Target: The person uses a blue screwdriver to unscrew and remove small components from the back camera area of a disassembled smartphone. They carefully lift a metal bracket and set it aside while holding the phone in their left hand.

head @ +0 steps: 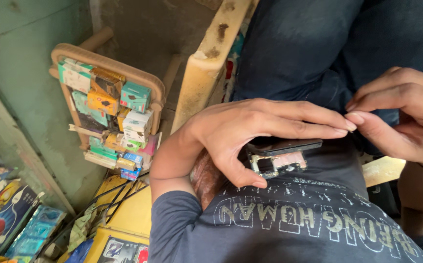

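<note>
The left hand [250, 134] pinched a small, dark, opened phone with bare metal innards [279, 155] against the lap, while the right hand's [406, 114] fingertips, pressed together, apparently picked at its far-right edge, work needing fine grip.

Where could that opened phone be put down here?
Little room. The lap of dark trousers above both hands is bare, as is the concrete floor beyond the chair arm. The stool is crowded with small boxes; packets fill the lower left.
</note>
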Tool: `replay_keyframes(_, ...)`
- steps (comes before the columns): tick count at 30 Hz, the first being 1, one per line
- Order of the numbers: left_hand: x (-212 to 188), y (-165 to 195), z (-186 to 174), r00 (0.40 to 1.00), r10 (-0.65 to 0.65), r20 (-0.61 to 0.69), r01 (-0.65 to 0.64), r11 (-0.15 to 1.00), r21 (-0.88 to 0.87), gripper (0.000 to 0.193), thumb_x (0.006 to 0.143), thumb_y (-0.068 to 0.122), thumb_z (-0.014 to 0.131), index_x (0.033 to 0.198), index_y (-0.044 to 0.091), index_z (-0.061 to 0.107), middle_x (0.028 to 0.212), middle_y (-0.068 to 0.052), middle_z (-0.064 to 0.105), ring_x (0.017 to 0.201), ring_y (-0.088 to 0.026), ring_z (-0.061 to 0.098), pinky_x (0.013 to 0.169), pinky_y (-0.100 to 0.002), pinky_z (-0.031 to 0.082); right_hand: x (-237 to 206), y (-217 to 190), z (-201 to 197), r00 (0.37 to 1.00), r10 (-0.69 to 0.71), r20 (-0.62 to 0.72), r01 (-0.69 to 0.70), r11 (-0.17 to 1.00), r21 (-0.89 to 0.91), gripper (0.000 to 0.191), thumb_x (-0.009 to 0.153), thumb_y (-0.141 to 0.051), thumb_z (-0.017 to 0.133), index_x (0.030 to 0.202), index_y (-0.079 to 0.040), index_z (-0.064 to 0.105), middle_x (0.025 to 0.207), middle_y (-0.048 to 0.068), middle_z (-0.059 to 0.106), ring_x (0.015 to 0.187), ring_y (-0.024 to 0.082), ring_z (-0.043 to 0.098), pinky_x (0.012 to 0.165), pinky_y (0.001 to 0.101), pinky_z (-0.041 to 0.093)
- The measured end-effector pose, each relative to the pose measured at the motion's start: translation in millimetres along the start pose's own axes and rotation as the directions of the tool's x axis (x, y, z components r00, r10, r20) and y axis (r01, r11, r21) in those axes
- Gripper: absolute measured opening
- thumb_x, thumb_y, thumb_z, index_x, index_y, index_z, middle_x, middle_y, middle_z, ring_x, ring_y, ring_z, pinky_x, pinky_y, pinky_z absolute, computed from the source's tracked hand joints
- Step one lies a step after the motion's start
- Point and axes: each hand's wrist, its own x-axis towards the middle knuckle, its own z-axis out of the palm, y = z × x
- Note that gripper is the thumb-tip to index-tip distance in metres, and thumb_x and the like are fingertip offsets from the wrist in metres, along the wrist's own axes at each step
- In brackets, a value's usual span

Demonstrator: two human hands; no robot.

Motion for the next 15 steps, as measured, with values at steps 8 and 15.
replay_keyframes(8,1,-3,1,1.000,0.007,-0.005,-0.007,1.000,-0.023,0.092,0.079,0.034,0.076,0.153,-0.007,0.041,0.161,-0.024,0.034,0.151,-0.036,0.042,0.123,-0.039,0.037,-11,17,3,0.999,-0.034,-0.013,0.033,0.999,-0.024,0.021,0.086,-0.004,0.080,0.099,-0.001,0.064,0.097,0.015,0.068,0.077,0.019,0.070,0.066,0.0245,0.056)
replay_keyframes(15,-4,-13,3,1.000,0.004,-0.026,-0.005,0.999,-0.036,0.092,0.079,0.037,0.075,0.154,-0.005,0.043,0.159,-0.023,0.037,0.151,-0.035,0.044,0.123,-0.040,0.037,-12,14,3,1.000,0.012,-0.026,-0.011,1.000,0.008,0.019,0.089,-0.004,0.079,0.100,-0.002,0.064,0.096,0.014,0.068,0.079,0.018,0.070,0.068,0.0238,0.056)
